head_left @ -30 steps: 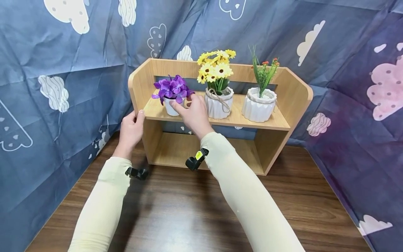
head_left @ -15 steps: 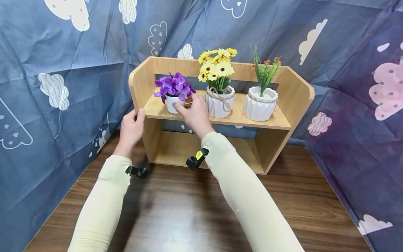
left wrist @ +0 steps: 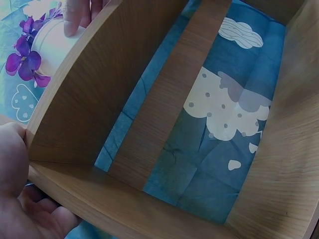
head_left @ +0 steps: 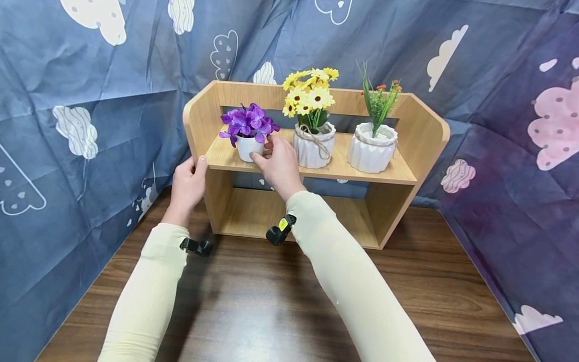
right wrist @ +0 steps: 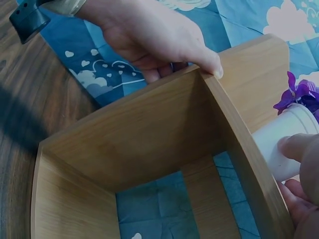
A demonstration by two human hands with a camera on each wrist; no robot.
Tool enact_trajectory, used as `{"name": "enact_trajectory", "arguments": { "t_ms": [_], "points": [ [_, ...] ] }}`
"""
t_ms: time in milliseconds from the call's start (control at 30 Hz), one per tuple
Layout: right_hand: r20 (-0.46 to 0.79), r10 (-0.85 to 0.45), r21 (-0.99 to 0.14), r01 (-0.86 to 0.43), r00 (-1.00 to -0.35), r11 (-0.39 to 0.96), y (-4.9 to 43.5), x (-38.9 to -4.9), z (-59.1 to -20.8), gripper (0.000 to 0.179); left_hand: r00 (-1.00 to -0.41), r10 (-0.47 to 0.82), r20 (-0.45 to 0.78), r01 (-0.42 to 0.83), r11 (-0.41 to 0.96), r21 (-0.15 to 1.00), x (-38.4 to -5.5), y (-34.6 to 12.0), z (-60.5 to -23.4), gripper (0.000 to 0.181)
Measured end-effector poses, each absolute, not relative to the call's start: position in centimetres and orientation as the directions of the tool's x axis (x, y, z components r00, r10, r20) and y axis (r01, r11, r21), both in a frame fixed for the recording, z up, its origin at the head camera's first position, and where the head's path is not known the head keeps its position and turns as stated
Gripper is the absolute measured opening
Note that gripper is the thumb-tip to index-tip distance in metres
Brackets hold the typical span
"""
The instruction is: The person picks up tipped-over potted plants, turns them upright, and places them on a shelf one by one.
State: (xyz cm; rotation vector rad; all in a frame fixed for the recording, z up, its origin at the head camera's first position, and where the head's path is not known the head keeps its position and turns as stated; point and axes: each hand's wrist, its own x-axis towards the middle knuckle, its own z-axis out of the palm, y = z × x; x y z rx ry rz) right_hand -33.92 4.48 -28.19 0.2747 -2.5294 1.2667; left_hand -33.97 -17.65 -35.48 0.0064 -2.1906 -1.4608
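A small white pot of purple flowers [head_left: 250, 147] stands on the upper board at the left end of a wooden desktop shelf [head_left: 202, 119]. My right hand [head_left: 281, 166] holds this pot from its right side. The thumb lies on the pot's lower front, as the right wrist view also shows; the other fingers are partly hidden beside it. With my left hand [head_left: 187, 188] I grip the shelf's left side, thumb on the upper board's front corner and fingers behind the side panel. The left wrist view shows those fingers [left wrist: 52, 219] curled outside the panel.
To the right on the same board stand a white pot of yellow daisies [head_left: 313, 148] and a white pot with grass and small orange flowers [head_left: 372, 151]. The shelf's lower board [head_left: 253, 213] is below. Blue cloud-patterned cloth [head_left: 122, 151] surrounds the dark wooden table [head_left: 253, 301].
My right thumb has slid from the pot's rim down to its lower right, baring more of the white side. The left hand keeps its grip on the shelf.
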Motion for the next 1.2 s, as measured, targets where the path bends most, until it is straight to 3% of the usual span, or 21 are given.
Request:
{"name": "enact_trajectory", "arguments": {
  "t_ms": [267,600,767,933,1200],
  "points": [
    [0.392,-0.074,-0.718,-0.355,-0.917,0.598,5.4,-33.3,-28.4,0.061,-0.877,-0.265,0.4,0.267,0.424,0.866,-34.1,-17.3,-35.2,0.05],
    [0.532,-0.191,-0.675,-0.549,-0.825,0.492,8.3,-30.4,-30.4,0.035,-0.876,-0.271,0.399,0.259,0.433,0.863,-34.2,-17.2,-35.4,0.051],
    [0.601,-0.326,-0.547,-0.673,-0.73,0.498,10.5,-28.2,-31.7,0.027,-0.869,-0.262,0.419,0.268,0.462,0.845,-34.0,-17.7,-35.3,0.052],
    [0.587,-0.475,-0.366,-0.739,-0.655,0.566,13.4,-26.0,-32.8,0.026,-0.88,-0.221,0.42,0.26,0.516,0.816,-33.5,-18.6,-35.0,0.053],
    [0.502,-0.546,-0.115,-0.677,-0.671,0.727,18.8,-23.5,-35.6,0.046,-0.937,-0.092,0.337,0.219,0.597,0.772,-32.1,-19.8,-34.5,0.061]
  ]
}}
